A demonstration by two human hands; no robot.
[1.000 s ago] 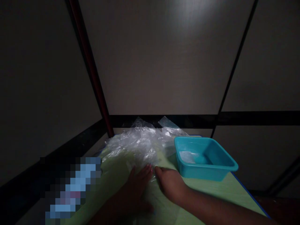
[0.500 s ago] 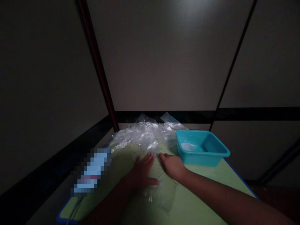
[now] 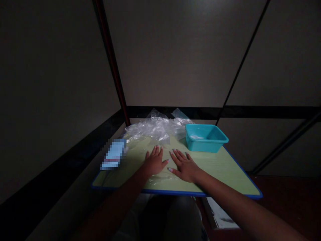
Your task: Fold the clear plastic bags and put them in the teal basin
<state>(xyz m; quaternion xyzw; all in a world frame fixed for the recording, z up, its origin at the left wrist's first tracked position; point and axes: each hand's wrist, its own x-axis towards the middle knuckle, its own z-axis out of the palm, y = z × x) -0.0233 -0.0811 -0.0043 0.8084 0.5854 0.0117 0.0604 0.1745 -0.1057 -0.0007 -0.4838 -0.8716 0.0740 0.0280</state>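
Observation:
Both hands rest palm down, side by side, on a thin clear plastic sheet or bag (image 3: 164, 174) lying on the green table (image 3: 215, 174). The fingers of my left hand (image 3: 153, 164) are spread, its thumb pointing right. Just to the right, my right hand (image 3: 185, 167) also lies with fingers spread and its thumb pointing left. The clear plastic is hard to make out against the tabletop. Beyond my fingertips sits a crumpled pile of clear plastic bags (image 3: 157, 129).
A turquoise basin (image 3: 204, 146) stands at the back right, with something whitish inside. A blurred-out, light blue flat object (image 3: 114, 154) lies at the left edge. Walls rise behind and to the left. A white object (image 3: 222, 214) is on the floor below.
My right hand has opened from curled fingers to a flat spread. The view has shifted, so the table's front edge now shows.

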